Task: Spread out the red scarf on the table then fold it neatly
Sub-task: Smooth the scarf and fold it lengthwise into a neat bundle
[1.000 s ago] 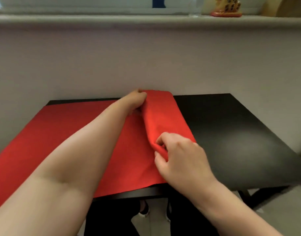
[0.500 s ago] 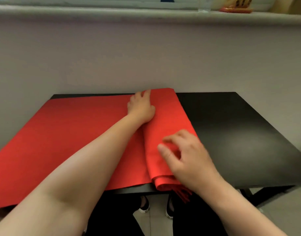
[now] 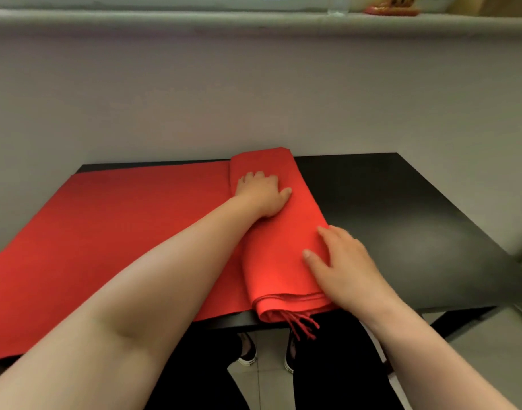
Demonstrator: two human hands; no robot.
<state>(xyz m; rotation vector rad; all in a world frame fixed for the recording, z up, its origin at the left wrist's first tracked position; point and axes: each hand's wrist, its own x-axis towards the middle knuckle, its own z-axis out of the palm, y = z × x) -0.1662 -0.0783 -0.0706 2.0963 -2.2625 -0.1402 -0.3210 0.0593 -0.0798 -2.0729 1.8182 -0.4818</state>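
Resting flat, the left hand (image 3: 262,194) and right hand (image 3: 347,269) press straight, released fingers (image 3: 327,234) onto the folded red scarf (image 3: 279,258).

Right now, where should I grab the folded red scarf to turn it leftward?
Grip the red fabric scarf along its folded stack's right long edge, coming from the black table side: that edge looks free and straight, while the left runs into the spread cloth. Skip the fringe.

Orange ornament (image 3: 392,8) sitting on grey ledge (image 3: 194,20) above pale wall (image 3: 253,99); black sneakers (image 3: 248,352) standing on tiled floor (image 3: 490,350).
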